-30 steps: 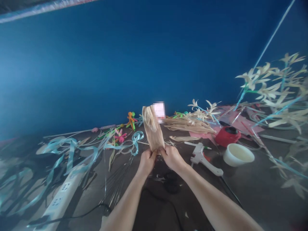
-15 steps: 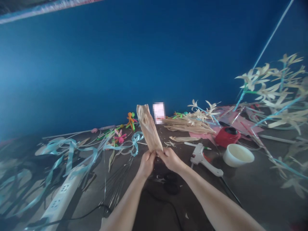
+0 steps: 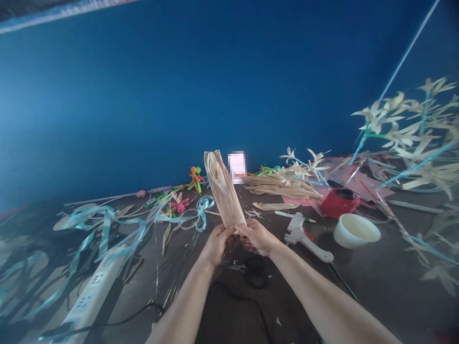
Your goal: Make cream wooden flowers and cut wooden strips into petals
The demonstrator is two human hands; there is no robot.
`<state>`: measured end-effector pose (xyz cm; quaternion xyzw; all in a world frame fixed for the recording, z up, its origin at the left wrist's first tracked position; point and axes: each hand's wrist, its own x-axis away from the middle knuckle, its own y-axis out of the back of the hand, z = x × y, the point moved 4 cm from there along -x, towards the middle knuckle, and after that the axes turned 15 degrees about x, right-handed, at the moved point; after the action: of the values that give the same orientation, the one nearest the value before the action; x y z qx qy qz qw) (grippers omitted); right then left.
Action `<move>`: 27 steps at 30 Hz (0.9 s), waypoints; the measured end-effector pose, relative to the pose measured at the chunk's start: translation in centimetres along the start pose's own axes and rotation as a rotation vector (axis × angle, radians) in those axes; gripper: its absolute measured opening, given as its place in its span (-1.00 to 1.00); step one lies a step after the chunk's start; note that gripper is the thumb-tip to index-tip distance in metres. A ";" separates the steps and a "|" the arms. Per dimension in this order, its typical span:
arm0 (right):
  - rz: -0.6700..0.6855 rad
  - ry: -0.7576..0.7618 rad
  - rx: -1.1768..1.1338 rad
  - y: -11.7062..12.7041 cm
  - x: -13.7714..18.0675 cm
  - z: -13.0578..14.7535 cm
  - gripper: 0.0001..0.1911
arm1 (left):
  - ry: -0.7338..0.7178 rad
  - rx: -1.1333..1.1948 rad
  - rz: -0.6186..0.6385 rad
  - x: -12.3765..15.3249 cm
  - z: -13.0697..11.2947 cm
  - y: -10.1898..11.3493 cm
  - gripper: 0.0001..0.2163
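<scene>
A long tan dried husk strip [image 3: 222, 188] stands upright in front of me, leaning a little to the left. My left hand [image 3: 215, 244] and my right hand [image 3: 256, 236] both pinch its lower end, fingers closed, held just above the dark table [image 3: 358, 282]. Black scissors [image 3: 251, 271] lie on the table right under my hands.
A white glue gun [image 3: 300, 234], a white bowl [image 3: 356, 230] and a red pot [image 3: 339, 201] lie to the right. Husk pile [image 3: 279, 186] and husk flowers on blue stems [image 3: 405, 138] sit behind. Blue ribbon [image 3: 107, 224], a power strip [image 3: 91, 291] and wires [image 3: 175, 272] are left.
The husk strip has tipped from nearly upright to a slight left lean. Both hands shifted a little lower and stayed pinched on its base.
</scene>
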<state>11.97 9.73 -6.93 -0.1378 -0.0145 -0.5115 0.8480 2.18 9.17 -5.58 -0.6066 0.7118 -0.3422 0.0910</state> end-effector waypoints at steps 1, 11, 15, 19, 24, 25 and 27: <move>-0.006 0.001 -0.021 0.0 -0.1 0.0 -0.69 | -0.002 0.013 -0.003 -0.1 0.1 0.0 -0.79; -0.091 -0.006 -0.151 -0.1 -0.4 -0.2 -0.66 | -0.038 0.086 -0.031 -0.7 0.6 0.1 -0.76; -0.095 -0.010 -0.156 -0.1 -0.6 -0.4 -0.67 | -0.036 0.082 -0.057 -0.6 0.5 0.0 -0.76; -0.146 0.018 -0.104 -0.1 -0.6 -0.2 -0.70 | -0.126 -0.002 -0.095 -0.6 0.4 0.3 -0.78; -0.199 0.133 0.275 0.1 0.0 1.0 -0.77 | -0.191 -0.209 -0.128 -0.6 0.3 1.1 -0.71; -0.211 0.139 0.323 0.2 0.0 1.1 -0.77 | -0.186 -0.253 -0.109 -0.6 0.3 1.1 -0.69; -0.256 0.140 0.368 0.4 0.1 1.1 -0.78 | -0.167 -0.317 -0.069 -0.6 0.2 1.0 -0.67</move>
<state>12.48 10.15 -5.91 0.0582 -0.0659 -0.6119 0.7860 1.65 9.74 -6.47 -0.6637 0.7256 -0.1770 0.0414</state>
